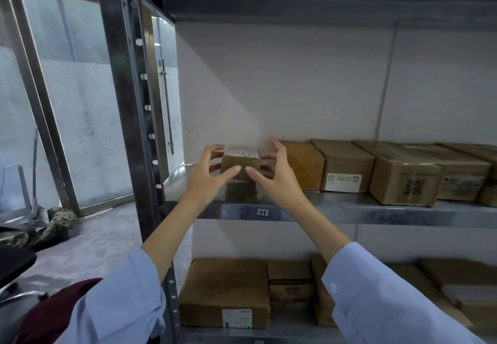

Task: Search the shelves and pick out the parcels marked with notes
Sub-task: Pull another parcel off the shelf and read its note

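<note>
– Shelving first: steel rack (126, 101) against a pale wall, with a frosted glass door to its left. Contents?
– Middle shelf (349, 213): row of brown cardboard parcels (347, 160), side by side towards the right. Lower shelf: flat parcel (226, 287) and several more beside it. Small parcel (240, 162): far left end of the middle shelf, just beside the row's first box.
– Hands?
– Left grip (207, 174) and right grip (274, 174): fingers spread and curved round the small parcel's two sides, thumbs on its front face, so it is held between them. Whether it is clear of the shelf, cannot tell.
– Hazards?
– Judged: the hold looks like fingertips only, so the parcel could slip and fall once drawn past the shelf edge. The right fingers lie close to the neighbouring box, and a sideways pull could drag it askew. A note on a hidden face could be missed unless the parcel is turned.
– Markings?
– Tag (262, 212) on the shelf edge reads "H". White label (343, 182) on the row's second box: print too small to read. Square code (414, 186) on the third. White sticker (237, 318) on the flat parcel: unreadable. The small parcel's top bears a pale label under tape, nothing legible.
</note>
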